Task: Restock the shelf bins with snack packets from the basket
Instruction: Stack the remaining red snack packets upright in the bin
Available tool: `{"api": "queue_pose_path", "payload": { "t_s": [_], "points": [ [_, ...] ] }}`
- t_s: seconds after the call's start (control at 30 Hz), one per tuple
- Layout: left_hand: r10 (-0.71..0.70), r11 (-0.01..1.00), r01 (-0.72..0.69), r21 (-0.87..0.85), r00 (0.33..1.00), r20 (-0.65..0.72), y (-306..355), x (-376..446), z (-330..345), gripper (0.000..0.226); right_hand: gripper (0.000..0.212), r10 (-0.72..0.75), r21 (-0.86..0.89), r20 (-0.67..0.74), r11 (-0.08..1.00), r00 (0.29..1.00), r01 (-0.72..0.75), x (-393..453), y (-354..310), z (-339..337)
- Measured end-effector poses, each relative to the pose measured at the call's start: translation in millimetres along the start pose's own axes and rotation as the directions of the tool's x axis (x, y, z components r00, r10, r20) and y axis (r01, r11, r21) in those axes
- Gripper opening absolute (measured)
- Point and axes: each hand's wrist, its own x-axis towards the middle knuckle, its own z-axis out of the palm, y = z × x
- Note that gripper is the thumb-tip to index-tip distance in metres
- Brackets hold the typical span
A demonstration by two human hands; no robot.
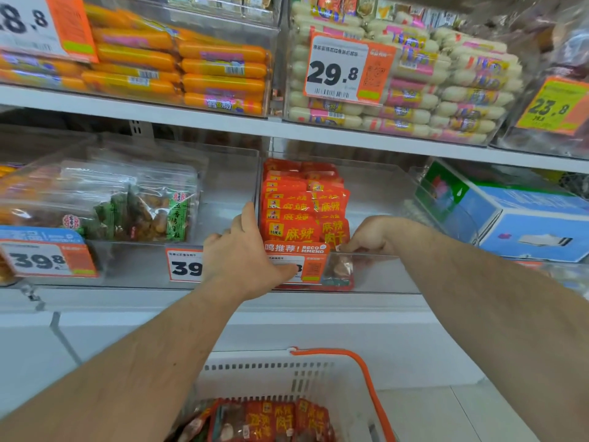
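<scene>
Clear glossy plastic bin [376,272], shiny red foil packets [302,215], white perforated plastic basket [287,374]

Bright, even store light, seemingly from overhead; colours saturated. Soft shadow under the white metal shelf board [191,118], darkening the back of the lower tier. Pale sheen on the clear plastic bin front [382,272] and on the crinkled transparent snack bags [127,199]. Wide-angle bend: shelf lines bow and tilt toward the edges. Corners smeared and soft, notably the orange price card at far right [554,106]. Centre reasonably sharp; print on red packets [302,232] legible.
</scene>
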Motion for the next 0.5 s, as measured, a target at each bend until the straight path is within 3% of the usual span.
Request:
{"api": "queue_pose_path", "payload": {
  "t_s": [0.07,0.13,0.2,0.27,0.3,0.33,0.37,0.4,0.43,0.5],
  "points": [
    [-0.001,1.000,0.002,-0.025,0.999,0.049,0.5,0.5,-3.2,0.108,0.026,-0.031,-0.052,-0.181,0.998,0.983,0.022,-10.2,-4.4,-4.9],
    [-0.004,0.996,0.012,-0.088,0.995,0.101,2.0,1.4,-10.6,0.107,0.027,-0.109,-0.115,-0.466,0.991,0.878,0.062,-23.1,-6.7,-2.6],
    [-0.004,0.984,0.016,-0.180,0.998,0.069,2.9,-1.9,-17.6,0.110,0.014,-0.279,-0.169,-0.732,0.958,0.622,0.232,-43.9,-3.8,13.1],
    [0.125,0.972,-0.156,-0.177,0.977,-0.173,1.0,-18.2,-20.0,0.105,0.004,-0.462,-0.276,-0.832,0.824,0.307,0.494,-71.7,2.9,42.3],
    [0.264,0.941,-0.316,-0.123,0.911,-0.316,-2.1,-30.4,-18.6,0.094,0.004,-0.530,-0.334,-0.823,0.743,0.205,0.580,-83.1,8.2,59.9],
    [0.395,0.890,-0.451,-0.068,0.838,-0.376,-5.4,-44.8,-16.2,0.082,0.003,-0.584,-0.369,-0.795,0.681,0.165,0.633,-90.8,14.3,78.8],
    [0.492,0.843,-0.537,-0.044,0.800,-0.344,-10.3,-59.6,-10.0,0.072,0.002,-0.633,-0.389,-0.755,0.642,0.171,0.660,-92.4,22.7,97.0],
    [0.554,0.815,-0.577,-0.057,0.805,-0.212,-16.4,-73.8,-2.6,0.065,0.004,-0.671,-0.386,-0.704,0.636,0.233,0.668,-90.6,31.2,114.4],
    [0.569,0.818,-0.568,-0.094,0.822,-0.016,-21.2,-87.1,3.4,0.061,0.005,-0.710,-0.393,-0.628,0.642,0.318,0.659,-84.7,41.4,131.6],
    [0.487,0.869,-0.480,-0.120,0.787,0.379,-29.1,-108.2,13.4,0.055,0.003,-0.708,-0.379,-0.394,0.706,0.586,0.599,-72.0,55.4,158.0]
  ]
}}
